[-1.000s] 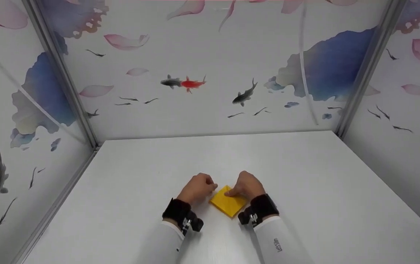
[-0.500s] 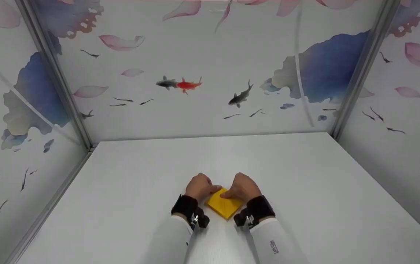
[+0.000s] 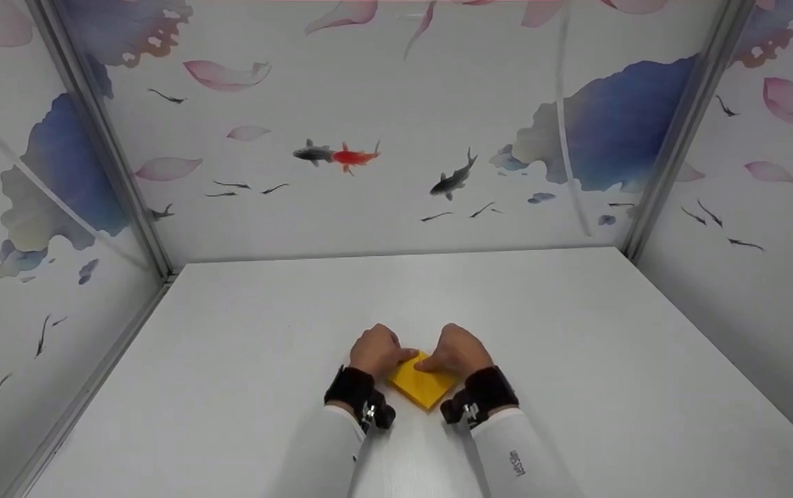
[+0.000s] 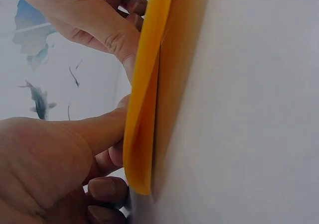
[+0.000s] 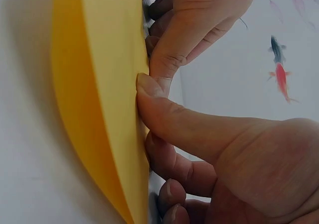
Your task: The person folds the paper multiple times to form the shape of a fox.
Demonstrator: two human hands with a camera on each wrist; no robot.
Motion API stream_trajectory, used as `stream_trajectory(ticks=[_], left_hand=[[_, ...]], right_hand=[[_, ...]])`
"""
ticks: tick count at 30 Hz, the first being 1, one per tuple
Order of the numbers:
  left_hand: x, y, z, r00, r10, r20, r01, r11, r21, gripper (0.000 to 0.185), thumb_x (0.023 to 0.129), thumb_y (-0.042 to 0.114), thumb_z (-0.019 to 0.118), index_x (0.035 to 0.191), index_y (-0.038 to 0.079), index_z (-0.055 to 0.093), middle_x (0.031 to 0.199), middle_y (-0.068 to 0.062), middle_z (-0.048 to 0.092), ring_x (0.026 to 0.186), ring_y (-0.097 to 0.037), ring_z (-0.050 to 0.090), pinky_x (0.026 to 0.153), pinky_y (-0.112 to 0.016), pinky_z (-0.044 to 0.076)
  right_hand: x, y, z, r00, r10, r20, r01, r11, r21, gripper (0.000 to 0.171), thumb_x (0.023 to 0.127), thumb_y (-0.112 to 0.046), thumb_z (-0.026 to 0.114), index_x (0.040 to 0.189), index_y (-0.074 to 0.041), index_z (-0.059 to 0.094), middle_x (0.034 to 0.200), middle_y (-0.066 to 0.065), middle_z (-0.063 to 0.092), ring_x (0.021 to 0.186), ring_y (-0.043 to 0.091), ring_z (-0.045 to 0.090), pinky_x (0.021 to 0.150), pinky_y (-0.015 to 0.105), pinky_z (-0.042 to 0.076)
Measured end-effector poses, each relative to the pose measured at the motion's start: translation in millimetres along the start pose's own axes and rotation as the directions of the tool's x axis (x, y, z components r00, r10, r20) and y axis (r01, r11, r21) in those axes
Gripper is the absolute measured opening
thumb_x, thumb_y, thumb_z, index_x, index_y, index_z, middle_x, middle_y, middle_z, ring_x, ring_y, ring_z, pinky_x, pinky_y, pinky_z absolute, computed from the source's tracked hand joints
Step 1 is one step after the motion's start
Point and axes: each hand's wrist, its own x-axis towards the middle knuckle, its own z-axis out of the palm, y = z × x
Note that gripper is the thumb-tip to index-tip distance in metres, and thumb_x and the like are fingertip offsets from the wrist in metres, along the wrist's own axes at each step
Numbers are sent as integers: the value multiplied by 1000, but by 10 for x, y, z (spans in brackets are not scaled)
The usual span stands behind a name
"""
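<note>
Head view, count: one folded yellow paper (image 3: 423,387) lies on the white tabletop (image 3: 576,360), near its front edge, between two hands.
Head view, hands: the left hand (image 3: 377,351) and the right hand (image 3: 459,349) sit on the paper's far corner, each above a black wrist strap and a white sleeve.
Head view, hidden: the hands cover the paper's far part; the fingertips cannot be made out.
Left wrist view: the left hand's (image 4: 45,164) thumb presses flat against the paper (image 4: 144,109), fingers curled beside its edge; the right hand (image 4: 94,20) touches the same face farther along.
Left wrist view, cut off: the paper's upper end leaves the picture.
Right wrist view: the right hand's (image 5: 224,149) thumb tip presses the paper (image 5: 107,84), fingers curled below; the left hand's (image 5: 199,20) finger meets it there.
Right wrist view, layers: two show, bowed apart.
</note>
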Motion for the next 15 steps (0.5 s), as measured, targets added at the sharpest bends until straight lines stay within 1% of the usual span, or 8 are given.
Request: stream_trajectory(ticks=[3,6,8,13,15], left_hand=[[-39,16,-9,1000,1,-8,-1,1000,8,38,97,37,83,105,0,79,95,-12,79,80,-22,64,85,-37,62],[-64,11,0,1000,14,-11,-14,999,30,37,97,37,83,104,1,79,94,-11,78,79,-21,62,84,-37,61],[-72,2,7,1000,25,-17,-24,999,44,37,97,38,83,102,2,79,91,-9,77,78,-21,61,82,-37,59],[-73,-20,0,996,77,-38,-74,995,72,38,97,40,82,97,3,77,84,-8,74,73,-20,58,73,-35,54],[-65,-28,-14,996,85,-38,-82,993,82,38,98,40,80,98,2,78,84,-8,74,73,-20,57,72,-34,53]], right_hand=[[15,0,-12,1000,22,16,-22,1000,-3,53,85,-37,94,113,1,70,87,6,57,80,22,55,72,30,44],[29,3,-23,999,37,36,-36,999,-7,51,84,-40,94,108,0,71,85,5,54,81,22,54,73,30,42],[34,-1,-27,998,40,45,-40,999,-2,52,85,-40,93,108,0,70,86,4,53,82,21,53,74,30,42],[15,-29,-21,999,37,23,-37,999,12,53,87,-37,93,114,1,68,89,6,57,83,22,55,75,30,46],[2,-47,-15,1000,30,10,-30,1000,8,52,87,-36,92,114,2,70,88,6,58,82,21,56,75,30,47]])
